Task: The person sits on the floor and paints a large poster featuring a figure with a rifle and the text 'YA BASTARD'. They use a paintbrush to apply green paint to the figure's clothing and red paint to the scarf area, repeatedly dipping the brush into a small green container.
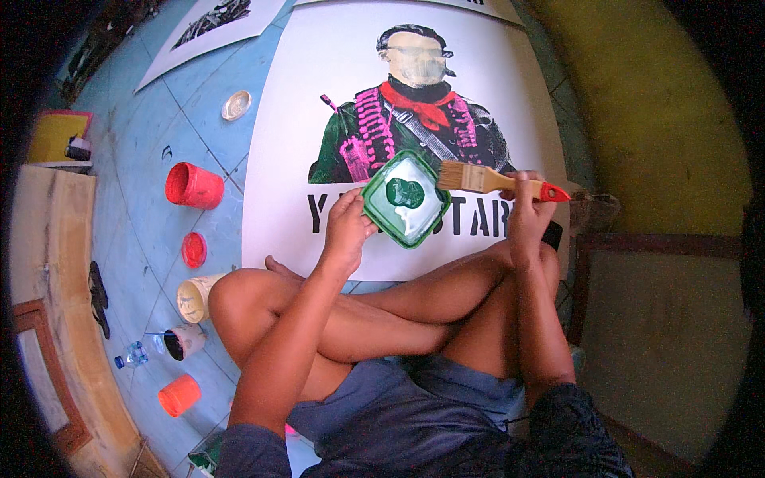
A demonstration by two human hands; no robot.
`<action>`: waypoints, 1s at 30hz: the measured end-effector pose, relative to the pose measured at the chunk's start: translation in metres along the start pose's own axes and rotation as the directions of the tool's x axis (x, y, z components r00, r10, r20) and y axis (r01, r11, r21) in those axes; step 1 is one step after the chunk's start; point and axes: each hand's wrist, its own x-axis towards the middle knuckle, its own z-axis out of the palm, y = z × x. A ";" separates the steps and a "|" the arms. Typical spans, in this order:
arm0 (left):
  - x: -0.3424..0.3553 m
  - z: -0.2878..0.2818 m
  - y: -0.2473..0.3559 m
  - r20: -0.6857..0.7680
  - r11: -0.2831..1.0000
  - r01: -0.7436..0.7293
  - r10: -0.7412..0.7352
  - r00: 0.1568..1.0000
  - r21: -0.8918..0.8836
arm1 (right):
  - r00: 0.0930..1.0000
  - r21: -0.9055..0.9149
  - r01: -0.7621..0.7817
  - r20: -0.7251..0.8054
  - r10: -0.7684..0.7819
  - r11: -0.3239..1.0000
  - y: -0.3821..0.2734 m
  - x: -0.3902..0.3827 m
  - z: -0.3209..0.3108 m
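My left hand (344, 231) grips the near left edge of a small square green paint tray (410, 241), perhaps a container lid. Dark green paint (405, 192) lies in a blob on its pale inside. Closed around the handle of a wide flat paintbrush (474, 178) is my right hand (527, 219). The brush has brown bristles, which point left and lie at the tray's right corner. Both are held over a large white poster (279, 151) on the floor. It bears a painted figure (331, 151) with a red scarf and pink and green parts; the tray hides some black lettering below.
On the blue tiled floor (139, 191) at left stand a red paint pot (194, 186), a cream pot (194, 299), a dark-paint pot (185, 341) and an orange pot (179, 396). A small bottle (132, 354) lies beside them. Another poster (211, 40) is at upper left. My crossed legs border the near edge.
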 end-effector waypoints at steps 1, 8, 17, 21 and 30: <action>0.002 0.000 -0.001 0.003 1.000 -0.001 0.001 1.000 0.009 | 0.999 -0.026 -0.017 0.044 0.018 1.000 -0.002 -0.002 0.005; -0.002 0.009 -0.001 -0.029 0.999 -0.039 0.038 0.999 -0.017 | 0.971 -0.197 0.025 0.239 0.023 0.980 -0.003 -0.012 0.014; -0.002 0.005 0.000 0.025 0.999 -0.032 0.032 0.999 0.013 | 0.914 -0.329 0.075 0.399 0.067 0.941 -0.008 -0.012 0.015; -0.005 0.009 0.004 0.019 1.000 -0.031 0.031 0.999 -0.005 | 0.928 -0.298 0.026 0.363 0.088 0.954 -0.010 -0.014 0.012; -0.003 0.005 0.002 0.027 1.000 -0.022 0.022 0.999 0.020 | 0.944 -0.222 -0.001 0.320 0.074 0.975 -0.009 -0.014 0.014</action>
